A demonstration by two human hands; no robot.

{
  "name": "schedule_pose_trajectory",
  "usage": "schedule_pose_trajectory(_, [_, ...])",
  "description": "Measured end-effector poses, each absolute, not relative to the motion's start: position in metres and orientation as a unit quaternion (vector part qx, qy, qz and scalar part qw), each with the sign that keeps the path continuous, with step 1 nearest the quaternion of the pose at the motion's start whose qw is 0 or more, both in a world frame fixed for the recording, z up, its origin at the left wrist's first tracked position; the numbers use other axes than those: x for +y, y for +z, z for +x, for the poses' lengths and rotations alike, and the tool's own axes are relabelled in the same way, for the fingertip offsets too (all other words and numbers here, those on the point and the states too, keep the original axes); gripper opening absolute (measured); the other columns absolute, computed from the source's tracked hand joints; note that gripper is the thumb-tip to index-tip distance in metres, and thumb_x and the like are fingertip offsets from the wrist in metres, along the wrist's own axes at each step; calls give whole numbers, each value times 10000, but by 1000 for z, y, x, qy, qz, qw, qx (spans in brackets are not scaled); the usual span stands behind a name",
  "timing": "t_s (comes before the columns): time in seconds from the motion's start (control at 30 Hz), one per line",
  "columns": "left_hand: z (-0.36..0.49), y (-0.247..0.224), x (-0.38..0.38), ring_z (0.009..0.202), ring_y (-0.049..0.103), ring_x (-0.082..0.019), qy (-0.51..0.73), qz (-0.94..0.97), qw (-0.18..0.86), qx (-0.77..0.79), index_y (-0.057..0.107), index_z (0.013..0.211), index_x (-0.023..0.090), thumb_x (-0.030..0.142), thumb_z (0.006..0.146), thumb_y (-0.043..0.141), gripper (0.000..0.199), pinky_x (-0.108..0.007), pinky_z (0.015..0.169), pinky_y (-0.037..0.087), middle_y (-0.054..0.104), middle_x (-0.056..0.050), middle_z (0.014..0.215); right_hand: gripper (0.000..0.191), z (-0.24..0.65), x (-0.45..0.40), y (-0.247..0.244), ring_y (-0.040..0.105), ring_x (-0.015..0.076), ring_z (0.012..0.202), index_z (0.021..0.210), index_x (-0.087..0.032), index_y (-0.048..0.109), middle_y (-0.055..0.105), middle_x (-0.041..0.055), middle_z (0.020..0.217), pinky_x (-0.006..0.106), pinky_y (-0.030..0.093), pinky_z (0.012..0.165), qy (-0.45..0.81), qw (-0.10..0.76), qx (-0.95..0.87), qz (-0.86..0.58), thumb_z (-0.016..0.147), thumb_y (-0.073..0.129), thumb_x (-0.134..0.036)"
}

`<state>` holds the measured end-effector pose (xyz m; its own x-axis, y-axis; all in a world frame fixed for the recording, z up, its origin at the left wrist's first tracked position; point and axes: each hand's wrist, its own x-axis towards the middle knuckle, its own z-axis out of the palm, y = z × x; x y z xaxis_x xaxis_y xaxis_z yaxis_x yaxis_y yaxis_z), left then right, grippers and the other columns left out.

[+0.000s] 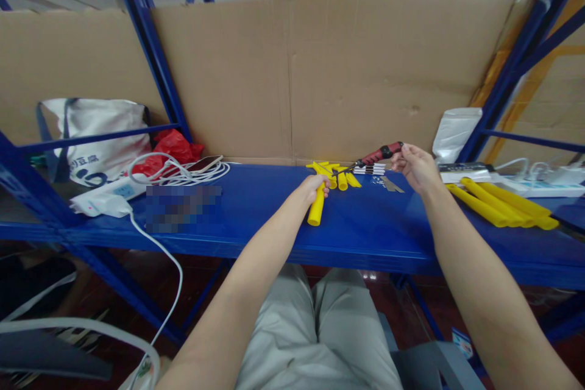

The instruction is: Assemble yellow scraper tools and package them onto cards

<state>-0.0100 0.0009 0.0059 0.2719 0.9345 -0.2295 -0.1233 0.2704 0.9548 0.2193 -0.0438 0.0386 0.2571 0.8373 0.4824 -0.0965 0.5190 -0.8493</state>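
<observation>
My left hand (319, 186) is wrapped round a yellow plastic handle (315, 212), whose round lower end points toward me. A screwdriver (377, 155) with a dark red and black grip slants down to the left, its shaft reaching the yellow piece beside my left fingers. My right hand (414, 166) pinches the back end of the screwdriver's grip. Whether the tip sits in a screw is too small to tell. Just beyond my left hand lie several more yellow parts (342, 180). Small metal bits (378, 181) and flat metal blades (392, 184) lie between my hands.
White sticks (372, 169) lie near the cardboard backing (292, 73). Several yellow tubes (498, 204) rest on the blue shelf (256, 213) at right, beside a power strip (543, 186). At left are a coiled white cable (196, 175), a red bag (171, 149) and a cloth bag (100, 134).
</observation>
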Motion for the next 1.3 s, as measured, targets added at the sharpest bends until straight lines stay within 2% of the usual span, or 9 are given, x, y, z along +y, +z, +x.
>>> schedule_pose_trajectory(0.1, [-10,6,1,331,292,-32,395,452,659,453,413,677,172,16,790,396,194,-159,371,231,375,62,437,338,220,-41,36,442,63,331,651,-187,498,504,-61,455,167,341,312,306,722,-501,-366,694,733,-426])
schedule_pose_trajectory(0.3, [-10,6,1,339,301,-36,395,452,661,451,434,705,171,15,781,408,176,-159,373,239,386,60,447,364,221,-37,34,418,69,316,620,-199,437,458,-65,425,178,322,291,319,732,-472,-373,685,740,-391])
schedule_pose_trajectory(0.5, [-9,7,-3,346,299,-29,404,452,652,456,417,683,172,28,812,405,193,-161,382,240,392,56,461,285,221,-40,35,372,66,292,703,-177,555,393,-80,369,170,284,287,325,720,-483,-379,745,683,-428])
schedule_pose_trajectory(0.67, [-10,9,-5,350,295,-24,400,459,650,455,402,663,171,16,808,383,213,-150,376,240,386,57,455,201,214,-51,41,483,65,371,692,-176,566,550,-29,495,163,376,351,371,711,-469,-369,828,616,-315])
schedule_pose_trajectory(0.77, [-10,9,-4,351,285,-23,396,460,651,456,399,660,170,20,808,386,211,-148,375,236,383,58,456,218,212,-52,42,505,66,369,652,-171,545,588,-16,541,167,376,345,366,715,-461,-378,858,569,-240])
schedule_pose_trajectory(0.87, [-9,7,-2,350,290,-27,400,458,650,456,404,666,170,24,801,390,199,-151,373,234,382,55,455,237,216,-46,39,463,60,340,648,-174,532,537,-42,491,168,346,320,344,722,-462,-383,801,650,-310])
schedule_pose_trajectory(1.03, [-9,6,0,337,295,-26,401,449,658,452,429,672,164,25,785,414,180,-155,370,230,389,55,454,409,226,-34,32,454,66,356,615,-192,459,505,-58,492,184,347,310,331,726,-471,-377,642,759,-468])
schedule_pose_trajectory(1.17, [-9,7,-2,332,293,-21,401,452,655,454,417,665,166,20,788,406,192,-155,369,235,395,57,455,408,230,-30,29,428,76,333,626,-207,440,462,-66,440,194,327,300,340,717,-471,-385,662,739,-483])
schedule_pose_trajectory(1.3, [-9,8,-4,332,292,-21,405,453,652,455,407,660,168,21,795,394,200,-155,368,232,383,59,445,333,231,-31,28,388,74,313,692,-205,505,380,-83,383,186,308,302,344,709,-488,-375,715,697,-476])
